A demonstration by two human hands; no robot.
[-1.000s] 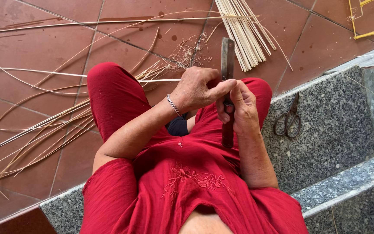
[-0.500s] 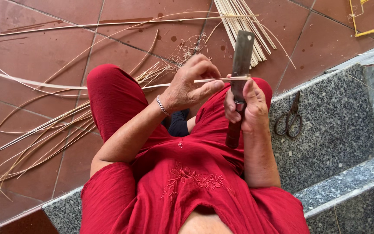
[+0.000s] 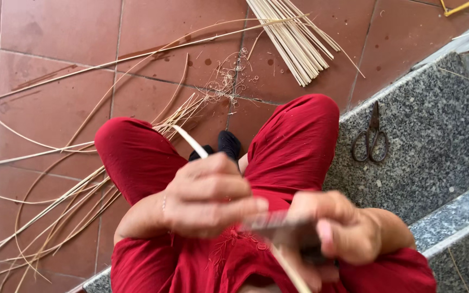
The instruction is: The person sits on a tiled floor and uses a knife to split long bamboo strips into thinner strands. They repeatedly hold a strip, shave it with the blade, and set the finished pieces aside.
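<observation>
Seated on a grey stone step, I close my left hand (image 3: 207,198) around one pale cane strip (image 3: 191,141) above my lap, while my right hand (image 3: 335,233) grips a dark blade (image 3: 278,225), blurred in the view. One pair of scissors (image 3: 371,138) lies on the step (image 3: 435,141); one bundle of splints (image 3: 291,38) rests on the red tiles.
</observation>
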